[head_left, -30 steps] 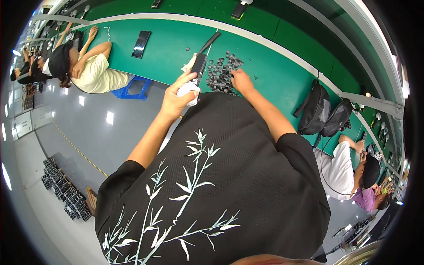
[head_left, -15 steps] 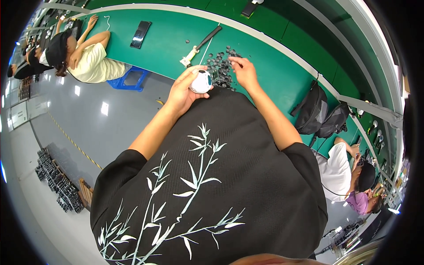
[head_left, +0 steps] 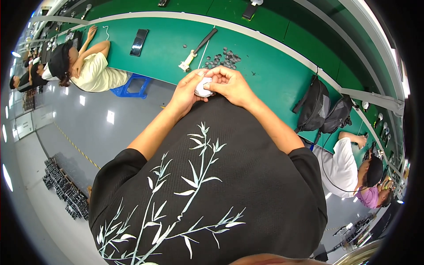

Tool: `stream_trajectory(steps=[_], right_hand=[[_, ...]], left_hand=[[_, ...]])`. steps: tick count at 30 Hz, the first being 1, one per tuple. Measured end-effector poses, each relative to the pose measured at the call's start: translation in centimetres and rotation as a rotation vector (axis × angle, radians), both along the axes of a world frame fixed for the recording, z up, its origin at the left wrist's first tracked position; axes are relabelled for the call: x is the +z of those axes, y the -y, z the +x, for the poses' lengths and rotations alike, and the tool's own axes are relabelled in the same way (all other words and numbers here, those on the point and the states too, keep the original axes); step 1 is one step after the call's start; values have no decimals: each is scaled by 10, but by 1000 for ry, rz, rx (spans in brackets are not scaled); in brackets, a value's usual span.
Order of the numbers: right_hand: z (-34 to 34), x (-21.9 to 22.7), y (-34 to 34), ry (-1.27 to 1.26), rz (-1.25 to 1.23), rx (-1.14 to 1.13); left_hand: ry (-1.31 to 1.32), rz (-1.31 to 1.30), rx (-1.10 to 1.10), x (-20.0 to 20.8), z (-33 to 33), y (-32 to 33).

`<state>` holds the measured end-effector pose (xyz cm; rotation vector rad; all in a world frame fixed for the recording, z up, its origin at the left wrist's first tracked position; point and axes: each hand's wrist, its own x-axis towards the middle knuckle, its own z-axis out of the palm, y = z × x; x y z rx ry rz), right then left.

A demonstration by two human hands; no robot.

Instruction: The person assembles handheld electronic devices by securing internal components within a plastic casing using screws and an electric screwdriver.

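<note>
A white, rounded part (head_left: 203, 90) is cupped in my left hand (head_left: 183, 92) at the table's near edge, close to my shirt. My right hand (head_left: 233, 86) meets it from the other side, thumb and fingers pinched together against its top. Whether a small piece sits between those fingertips is hidden. Just beyond both hands lies a loose pile of small black pieces (head_left: 227, 58) on the green table (head_left: 170, 37). Left of the pile rests a tool with a black handle and a cream-coloured head (head_left: 187, 61).
A dark phone-like slab (head_left: 138, 43) lies farther left on the table. Two black bags (head_left: 312, 108) hang at the right edge. One person in pale yellow (head_left: 97, 70) sits at the left beside a blue stool (head_left: 134, 87); another in white (head_left: 342, 172) sits at the right.
My right hand has come back from the black pile to the white part and now presses on it. The left hand still holds that part, now tilted differently.
</note>
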<state>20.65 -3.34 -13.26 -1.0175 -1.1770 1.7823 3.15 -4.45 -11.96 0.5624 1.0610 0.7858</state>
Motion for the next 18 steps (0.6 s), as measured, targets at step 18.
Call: stream_trajectory(steps=[18], right_hand=[[31,-194,-41,590,-187,-403]], left_hand=[[52,96,-45,-1,-23,14]])
